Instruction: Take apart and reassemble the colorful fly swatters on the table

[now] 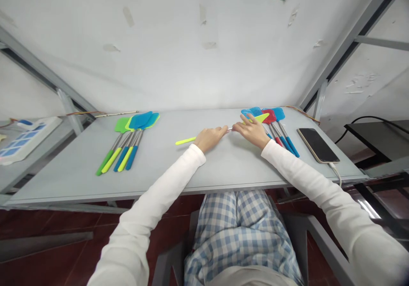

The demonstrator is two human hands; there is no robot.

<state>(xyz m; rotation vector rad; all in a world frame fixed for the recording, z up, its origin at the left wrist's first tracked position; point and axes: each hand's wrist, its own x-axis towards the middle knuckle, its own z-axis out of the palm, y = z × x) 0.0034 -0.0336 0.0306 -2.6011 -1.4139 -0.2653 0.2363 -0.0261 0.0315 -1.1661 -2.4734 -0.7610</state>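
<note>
Over the middle of the table I hold a yellow fly swatter [185,141] crosswise, its handle pointing left and its flat head to the right. My left hand [209,138] is closed around it where handle and metal shaft meet. My right hand [253,132] pinches the shaft near the head, and its fingers hide part of the head. A short bit of bare shaft shows between the two hands. Just beyond my right hand lies a group of fly swatters [277,115] with blue and red heads, partly covered by that hand.
On the left of the grey table [166,171] lies a fanned pile of blue, green and yellow fly swatters [139,120]. A phone [318,144] with a charging cable [336,172] rests at the right. A power strip [28,139] sits far left. Metal frame posts flank the table.
</note>
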